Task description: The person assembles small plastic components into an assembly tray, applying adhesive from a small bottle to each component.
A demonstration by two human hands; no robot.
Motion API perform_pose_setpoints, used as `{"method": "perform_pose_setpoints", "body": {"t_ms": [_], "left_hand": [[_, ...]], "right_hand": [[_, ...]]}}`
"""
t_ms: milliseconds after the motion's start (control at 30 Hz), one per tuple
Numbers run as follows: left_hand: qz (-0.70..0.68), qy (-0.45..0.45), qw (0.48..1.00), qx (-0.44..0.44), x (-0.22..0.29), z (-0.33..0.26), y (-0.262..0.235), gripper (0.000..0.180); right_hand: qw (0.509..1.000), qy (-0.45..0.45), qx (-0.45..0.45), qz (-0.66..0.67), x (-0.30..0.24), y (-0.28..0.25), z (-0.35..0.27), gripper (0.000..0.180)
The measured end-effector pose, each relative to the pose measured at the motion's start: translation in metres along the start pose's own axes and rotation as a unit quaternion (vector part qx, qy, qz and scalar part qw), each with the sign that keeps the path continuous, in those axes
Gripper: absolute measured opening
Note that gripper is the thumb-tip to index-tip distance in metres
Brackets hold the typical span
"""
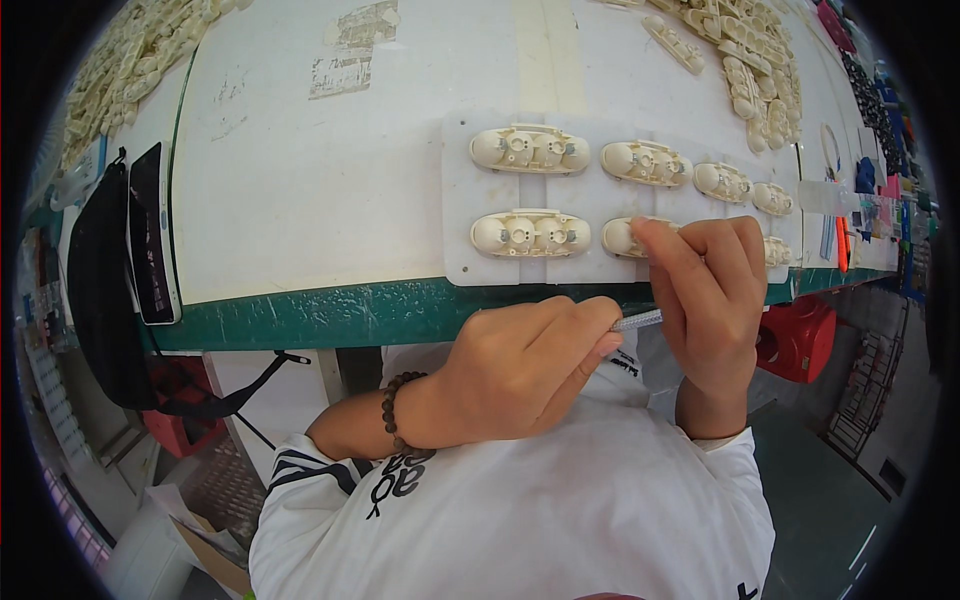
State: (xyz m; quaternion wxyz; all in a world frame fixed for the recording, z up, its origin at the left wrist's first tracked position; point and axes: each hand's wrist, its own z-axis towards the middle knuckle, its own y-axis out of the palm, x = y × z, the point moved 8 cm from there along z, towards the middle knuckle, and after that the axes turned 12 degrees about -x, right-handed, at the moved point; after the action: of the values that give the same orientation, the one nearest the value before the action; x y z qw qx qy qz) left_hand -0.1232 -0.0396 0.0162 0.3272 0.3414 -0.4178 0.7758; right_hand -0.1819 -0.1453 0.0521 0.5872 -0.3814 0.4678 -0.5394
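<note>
My left hand, with a beaded bracelet at its wrist, is closed round a thin silver-grey ribbed strip just off the table's near edge. The strip's far end passes up to or behind my right hand. That hand is curled over the near row of a white plate; its fingertips are closed at a cream plastic housing, and anything pinched there is hidden. More cream housings with rounded domes sit in two rows on the plate, such as one at the near left and one behind it.
Heaps of loose cream parts lie at the far left and far right. A dark-screened phone and a black bag rest at the left edge. Orange-handled tools lie at right; a red stool stands below.
</note>
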Motion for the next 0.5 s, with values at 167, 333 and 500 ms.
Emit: {"method": "perform_pose_setpoints", "body": {"t_ms": [167,333,500], "left_hand": [[-0.006,-0.006,1.000,-0.013,-0.002,0.000,0.001,0.014],[0.020,-0.028,0.999,-0.039,-0.002,0.003,0.009,0.015],[0.024,-0.044,0.996,-0.070,0.000,0.010,0.014,0.014]], "right_hand": [[0.999,0.031,0.035,0.027,0.007,-0.012,-0.011,0.046],[0.998,-0.032,0.041,0.045,-0.010,-0.019,-0.026,0.049],[0.998,-0.029,0.057,0.001,-0.010,-0.015,-0.031,0.046]]}}
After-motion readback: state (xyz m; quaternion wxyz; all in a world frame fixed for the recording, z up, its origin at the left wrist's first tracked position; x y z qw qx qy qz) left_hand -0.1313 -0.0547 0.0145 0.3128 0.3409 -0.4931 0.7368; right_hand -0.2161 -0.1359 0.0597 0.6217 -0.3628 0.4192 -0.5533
